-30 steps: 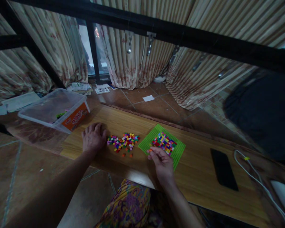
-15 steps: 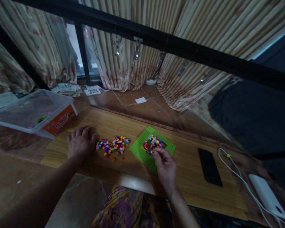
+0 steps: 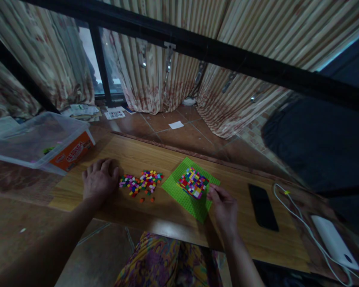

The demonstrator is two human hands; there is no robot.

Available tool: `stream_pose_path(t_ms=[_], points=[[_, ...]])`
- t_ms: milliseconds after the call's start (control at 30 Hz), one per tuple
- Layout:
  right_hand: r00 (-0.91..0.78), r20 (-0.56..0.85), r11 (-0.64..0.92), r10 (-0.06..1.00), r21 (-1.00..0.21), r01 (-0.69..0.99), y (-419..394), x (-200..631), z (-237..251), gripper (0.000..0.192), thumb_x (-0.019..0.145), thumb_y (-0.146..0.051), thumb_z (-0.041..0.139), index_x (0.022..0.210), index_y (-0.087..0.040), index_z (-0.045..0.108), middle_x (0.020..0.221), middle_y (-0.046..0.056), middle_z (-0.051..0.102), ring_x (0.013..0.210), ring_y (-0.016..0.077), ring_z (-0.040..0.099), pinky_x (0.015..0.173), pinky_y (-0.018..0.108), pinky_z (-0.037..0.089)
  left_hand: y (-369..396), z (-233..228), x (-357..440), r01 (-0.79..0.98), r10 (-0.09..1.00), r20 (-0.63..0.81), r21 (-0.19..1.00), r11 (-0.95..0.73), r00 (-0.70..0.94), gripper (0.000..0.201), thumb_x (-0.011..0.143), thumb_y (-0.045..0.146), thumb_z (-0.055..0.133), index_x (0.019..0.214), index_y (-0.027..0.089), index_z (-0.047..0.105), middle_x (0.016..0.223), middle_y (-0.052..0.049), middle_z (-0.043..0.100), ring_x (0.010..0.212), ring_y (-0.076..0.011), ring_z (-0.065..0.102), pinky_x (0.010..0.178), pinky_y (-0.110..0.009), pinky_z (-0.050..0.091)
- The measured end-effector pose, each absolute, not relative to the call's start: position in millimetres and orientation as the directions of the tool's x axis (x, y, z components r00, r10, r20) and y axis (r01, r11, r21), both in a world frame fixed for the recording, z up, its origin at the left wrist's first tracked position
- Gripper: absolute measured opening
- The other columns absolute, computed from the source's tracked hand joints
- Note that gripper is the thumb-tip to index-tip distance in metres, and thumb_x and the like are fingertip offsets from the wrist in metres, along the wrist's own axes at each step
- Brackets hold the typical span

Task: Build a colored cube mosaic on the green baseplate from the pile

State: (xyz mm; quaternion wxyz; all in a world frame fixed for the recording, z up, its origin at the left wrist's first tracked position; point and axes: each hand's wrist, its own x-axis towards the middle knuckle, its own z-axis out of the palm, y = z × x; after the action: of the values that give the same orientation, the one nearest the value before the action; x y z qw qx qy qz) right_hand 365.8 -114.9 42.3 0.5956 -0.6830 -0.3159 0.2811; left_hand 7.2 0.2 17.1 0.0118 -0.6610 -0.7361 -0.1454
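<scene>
My right hand (image 3: pixel 225 207) sits at the right edge of the green baseplate (image 3: pixel 188 196), fingers curled in narrow, the fingertips (image 3: pixel 212 192) just beside the block of coloured bricks (image 3: pixel 193 183) pressed onto the plate. I cannot tell whether a brick is pinched between those fingertips; the light is too dim and the pieces too small. The baseplate lies flat on the wooden surface (image 3: pixel 155 153), turned cornerwise to me, and the built patch covers its far middle part.

My left hand (image 3: pixel 99 180) rests palm down on the surface, fingers loosely spread and holding nothing. Just to its right, touching or nearly touching the fingertips, is the loose pile of small bricks (image 3: pixel 141 182), with a few orange strays (image 3: pixel 146 199) lying apart on the near side. The pile lies between the left hand and the baseplate.

Further out on the right, a black phone (image 3: pixel 262 207) lies flat on the surface, well apart from the plate. Beyond it runs a white cable (image 3: pixel 299 221), and a white power bank (image 3: pixel 334 241) lies at the far right end. To the left, off the surface, stands a clear plastic tub (image 3: pixel 38 140) with an orange label. Striped curtains (image 3: pixel 155 75) hang behind, over the tiled floor (image 3: pixel 185 135).
</scene>
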Motion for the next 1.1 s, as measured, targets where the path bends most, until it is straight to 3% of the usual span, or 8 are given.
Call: stream_pose_path(t_ms=[167, 333, 633, 867, 1100], points=[[0.555, 0.099, -0.060, 0.826, -0.963, 0.261, -115.4, 370.3, 36.6, 0.031, 0.078, -0.044, 0.067, 0.093, -0.018, 0.075, 0.093, 0.008, 0.073, 0.073, 0.0180, 0.065, 0.066, 0.033, 0.054, 1.0, 13.8, 5.5, 0.975, 0.968, 0.217, 0.210, 0.075, -0.122, 0.055, 0.092, 0.049, 0.033, 0.131, 0.017, 0.054, 0.138, -0.014, 0.052, 0.125, -0.0358, 0.044, 0.102, -0.052, 0.035], [0.509, 0.191, -0.033, 0.839, -0.917, 0.398, -108.2, 369.6, 37.5, 0.027, 0.081, -0.040, 0.065, 0.095, -0.019, 0.074, 0.098, 0.009, 0.073, 0.090, 0.0217, 0.067, 0.082, 0.038, 0.053, 0.8, 13.4, 5.4, 0.978, 0.969, 0.219, 0.198, 0.069, -0.113, 0.055, 0.091, 0.049, 0.033, 0.131, 0.017, 0.053, 0.138, -0.014, 0.052, 0.125, -0.0354, 0.045, 0.103, -0.052, 0.034], [0.192, 0.376, 0.104, 0.907, -0.640, 0.761, -86.3, 351.5, 40.7, 0.020, 0.089, -0.030, 0.056, 0.085, -0.021, 0.073, 0.088, 0.006, 0.072, 0.083, 0.0206, 0.066, 0.078, 0.035, 0.051, 0.0, 15.4, 6.1, 0.973, 0.967, 0.222, 0.218, 0.072, -0.121, 0.055, 0.091, 0.049, 0.035, 0.131, 0.017, 0.054, 0.137, -0.015, 0.052, 0.125, -0.0366, 0.045, 0.102, -0.053, 0.035], [0.117, 0.440, 0.167, 0.890, -0.556, 0.814, -84.6, 351.5, 32.5, 0.021, 0.092, -0.029, 0.054, 0.087, -0.022, 0.074, 0.090, 0.006, 0.071, 0.086, 0.0199, 0.064, 0.080, 0.033, 0.050, 0.0, 13.3, 5.5, 0.974, 0.966, 0.230, 0.215, 0.068, -0.118, 0.056, 0.091, 0.050, 0.033, 0.132, 0.017, 0.053, 0.137, -0.014, 0.052, 0.124, -0.0365, 0.045, 0.102, -0.053, 0.035], [0.180, 0.447, 0.145, 0.876, -0.601, 0.786, -81.3, 355.3, 26.4, 0.018, 0.089, -0.032, 0.058, 0.086, -0.022, 0.073, 0.087, 0.005, 0.071, 0.083, 0.0192, 0.063, 0.078, 0.033, 0.050, -0.4, 12.6, 5.8, 0.968, 0.968, 0.205, 0.231, 0.094, -0.143, 0.055, 0.091, 0.049, 0.035, 0.133, 0.019, 0.051, 0.140, -0.013, 0.050, 0.126, -0.0352, 0.043, 0.104, -0.050, 0.032]])
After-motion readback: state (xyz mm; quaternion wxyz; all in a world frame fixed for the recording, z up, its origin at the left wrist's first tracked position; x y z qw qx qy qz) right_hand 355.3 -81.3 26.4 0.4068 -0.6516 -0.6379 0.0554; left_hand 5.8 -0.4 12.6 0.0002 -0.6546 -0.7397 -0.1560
